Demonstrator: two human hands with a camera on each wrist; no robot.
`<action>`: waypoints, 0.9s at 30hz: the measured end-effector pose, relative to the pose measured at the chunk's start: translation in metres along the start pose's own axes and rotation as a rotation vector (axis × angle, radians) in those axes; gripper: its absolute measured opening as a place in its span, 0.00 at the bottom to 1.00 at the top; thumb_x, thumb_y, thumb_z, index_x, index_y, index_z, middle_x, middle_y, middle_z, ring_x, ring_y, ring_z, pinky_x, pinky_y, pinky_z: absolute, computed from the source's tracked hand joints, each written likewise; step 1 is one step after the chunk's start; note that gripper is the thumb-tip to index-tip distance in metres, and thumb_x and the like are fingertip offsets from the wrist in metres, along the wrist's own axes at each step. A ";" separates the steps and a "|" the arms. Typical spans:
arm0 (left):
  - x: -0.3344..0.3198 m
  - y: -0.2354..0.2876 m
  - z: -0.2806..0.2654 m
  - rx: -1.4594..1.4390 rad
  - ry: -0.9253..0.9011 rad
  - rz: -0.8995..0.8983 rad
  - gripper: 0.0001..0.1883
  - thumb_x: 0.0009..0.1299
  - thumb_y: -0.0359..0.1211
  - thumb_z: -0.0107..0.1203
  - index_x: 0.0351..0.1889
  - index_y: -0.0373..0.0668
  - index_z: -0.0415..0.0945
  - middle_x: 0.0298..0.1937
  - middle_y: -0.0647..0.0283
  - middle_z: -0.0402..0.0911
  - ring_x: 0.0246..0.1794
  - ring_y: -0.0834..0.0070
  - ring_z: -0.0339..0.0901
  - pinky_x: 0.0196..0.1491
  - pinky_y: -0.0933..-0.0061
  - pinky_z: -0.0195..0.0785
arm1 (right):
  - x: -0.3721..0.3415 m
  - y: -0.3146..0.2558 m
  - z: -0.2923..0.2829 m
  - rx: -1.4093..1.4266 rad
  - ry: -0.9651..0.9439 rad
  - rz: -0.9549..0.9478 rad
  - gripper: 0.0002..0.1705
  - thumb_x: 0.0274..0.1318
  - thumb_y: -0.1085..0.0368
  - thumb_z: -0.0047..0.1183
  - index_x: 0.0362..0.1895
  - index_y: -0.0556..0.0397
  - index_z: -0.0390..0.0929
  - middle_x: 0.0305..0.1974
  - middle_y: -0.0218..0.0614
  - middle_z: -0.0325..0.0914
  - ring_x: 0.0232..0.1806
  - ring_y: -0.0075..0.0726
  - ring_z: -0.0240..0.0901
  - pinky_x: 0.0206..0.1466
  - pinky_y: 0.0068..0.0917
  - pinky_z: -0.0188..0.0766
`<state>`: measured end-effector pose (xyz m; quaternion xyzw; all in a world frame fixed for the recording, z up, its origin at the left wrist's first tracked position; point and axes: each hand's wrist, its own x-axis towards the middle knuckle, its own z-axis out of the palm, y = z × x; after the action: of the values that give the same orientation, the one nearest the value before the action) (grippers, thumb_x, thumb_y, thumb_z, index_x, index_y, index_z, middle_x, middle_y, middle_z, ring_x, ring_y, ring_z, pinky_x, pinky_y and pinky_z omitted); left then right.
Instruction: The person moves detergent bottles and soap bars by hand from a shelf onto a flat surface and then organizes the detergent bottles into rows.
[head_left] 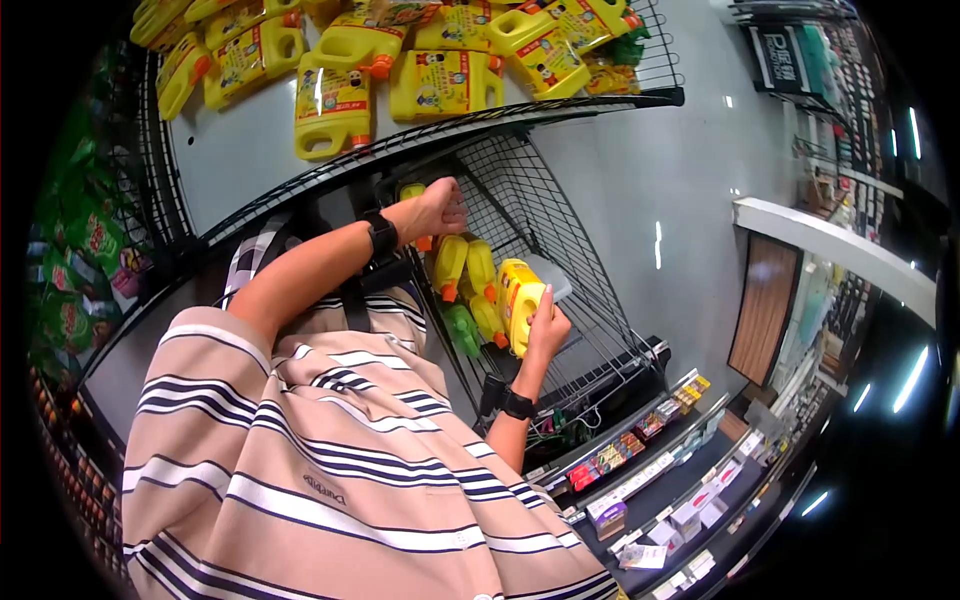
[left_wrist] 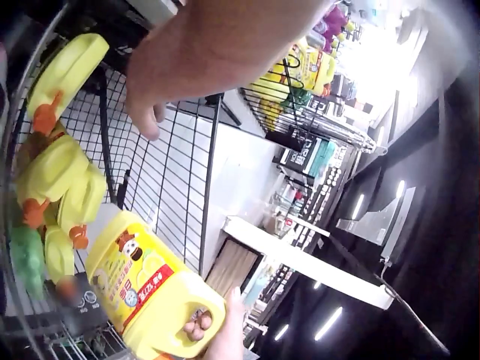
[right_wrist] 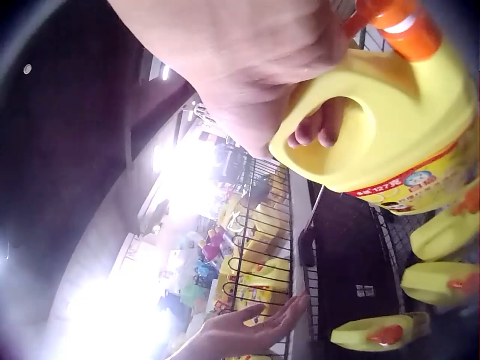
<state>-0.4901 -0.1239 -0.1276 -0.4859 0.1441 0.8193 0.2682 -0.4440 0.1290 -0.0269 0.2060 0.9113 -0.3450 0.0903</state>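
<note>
My right hand (head_left: 548, 325) grips the handle of a yellow plastic jug (head_left: 518, 300) with an orange cap and a printed label, held over a wire shopping cart (head_left: 577, 215). In the right wrist view, fingertips show through the handle hole of the jug (right_wrist: 352, 165). My left hand (head_left: 437, 210) holds nothing and hovers above the cart's near left side. Its fingers look extended in the right wrist view, where the left hand (right_wrist: 247, 330) appears at the bottom. Beneath the hands, several similar yellow jugs (head_left: 450, 262) and a green bottle (head_left: 463, 330) lie in the cart.
On the left stands a wire-edged display bin (head_left: 220, 170) with many yellow jugs (head_left: 445, 85). Green packages (head_left: 95, 235) hang at far left. Shelves with small boxes (head_left: 610, 455) line the lower right, and a grey floor (head_left: 680, 200) stretches beyond the cart.
</note>
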 end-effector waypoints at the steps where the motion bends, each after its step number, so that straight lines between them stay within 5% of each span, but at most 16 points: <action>1: -0.004 0.003 0.001 0.029 0.003 0.035 0.28 0.67 0.41 0.36 0.63 0.36 0.54 0.65 0.45 0.55 0.63 0.55 0.56 0.62 0.59 0.53 | 0.003 -0.002 0.001 -0.037 -0.006 0.016 0.32 0.54 0.41 0.46 0.21 0.60 0.79 0.10 0.35 0.70 0.14 0.32 0.69 0.20 0.29 0.63; 5: -0.015 0.020 0.001 0.030 0.037 0.127 0.28 0.66 0.41 0.38 0.62 0.36 0.57 0.63 0.45 0.58 0.58 0.57 0.61 0.60 0.58 0.56 | 0.034 0.006 0.026 0.009 -0.088 -0.067 0.32 0.55 0.41 0.45 0.20 0.59 0.78 0.10 0.34 0.70 0.14 0.32 0.69 0.21 0.30 0.63; 12: -0.013 0.036 -0.054 -0.219 0.167 0.224 0.30 0.64 0.41 0.41 0.63 0.39 0.54 0.62 0.46 0.59 0.60 0.54 0.59 0.60 0.58 0.55 | 0.055 -0.084 0.084 -0.093 -0.331 -0.237 0.32 0.55 0.41 0.44 0.17 0.58 0.76 0.12 0.40 0.72 0.17 0.40 0.71 0.25 0.34 0.64; 16: -0.034 0.044 -0.058 -0.239 0.391 0.270 0.31 0.63 0.42 0.41 0.64 0.40 0.52 0.63 0.47 0.59 0.63 0.55 0.57 0.62 0.57 0.52 | 0.069 -0.083 0.120 -0.145 -0.458 -0.269 0.33 0.53 0.37 0.42 0.24 0.56 0.79 0.17 0.42 0.75 0.24 0.47 0.74 0.31 0.39 0.67; 19: -0.022 0.040 -0.070 -0.197 0.428 0.300 0.24 0.62 0.43 0.42 0.53 0.41 0.62 0.55 0.49 0.67 0.53 0.58 0.63 0.56 0.59 0.58 | 0.070 -0.061 0.161 -0.225 -0.527 -0.257 0.35 0.55 0.37 0.36 0.34 0.56 0.80 0.29 0.53 0.77 0.34 0.60 0.73 0.38 0.43 0.68; 20: -0.010 0.040 -0.077 -0.168 0.433 0.303 0.20 0.62 0.43 0.42 0.47 0.41 0.65 0.51 0.50 0.69 0.49 0.59 0.65 0.54 0.60 0.59 | 0.068 -0.056 0.177 -0.201 -0.501 -0.239 0.36 0.55 0.38 0.40 0.28 0.62 0.78 0.18 0.45 0.76 0.21 0.42 0.76 0.31 0.33 0.68; 21: -0.012 0.038 -0.074 -0.173 0.421 0.283 0.15 0.61 0.43 0.42 0.38 0.43 0.66 0.44 0.53 0.71 0.42 0.61 0.66 0.50 0.61 0.60 | 0.069 -0.049 0.194 -0.211 -0.523 -0.197 0.36 0.55 0.38 0.39 0.27 0.63 0.78 0.17 0.46 0.75 0.21 0.43 0.75 0.31 0.33 0.68; 24: -0.040 0.023 -0.050 -0.130 0.338 0.294 0.15 0.61 0.43 0.42 0.39 0.42 0.65 0.40 0.53 0.71 0.41 0.61 0.66 0.49 0.61 0.60 | 0.077 -0.013 0.241 -0.138 -0.591 -0.140 0.39 0.55 0.37 0.37 0.24 0.64 0.78 0.16 0.46 0.74 0.21 0.42 0.75 0.31 0.33 0.69; 26: -0.012 0.019 -0.068 -0.079 0.297 0.253 0.15 0.61 0.43 0.41 0.39 0.43 0.64 0.44 0.52 0.70 0.46 0.57 0.67 0.48 0.56 0.60 | 0.085 0.000 0.271 -0.189 -0.833 -0.073 0.41 0.55 0.35 0.35 0.26 0.65 0.78 0.15 0.46 0.74 0.22 0.43 0.75 0.32 0.33 0.69; 27: -0.004 0.015 -0.078 -0.061 0.308 0.247 0.16 0.61 0.43 0.42 0.41 0.42 0.64 0.47 0.52 0.69 0.47 0.57 0.65 0.50 0.54 0.59 | 0.082 -0.008 0.267 -0.343 -0.912 -0.072 0.42 0.56 0.34 0.29 0.39 0.63 0.77 0.37 0.57 0.76 0.41 0.59 0.73 0.45 0.45 0.67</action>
<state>-0.4417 -0.1760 -0.1622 -0.5918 0.2171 0.7660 0.1258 -0.5148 -0.0284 -0.2462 -0.0154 0.8291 -0.2481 0.5008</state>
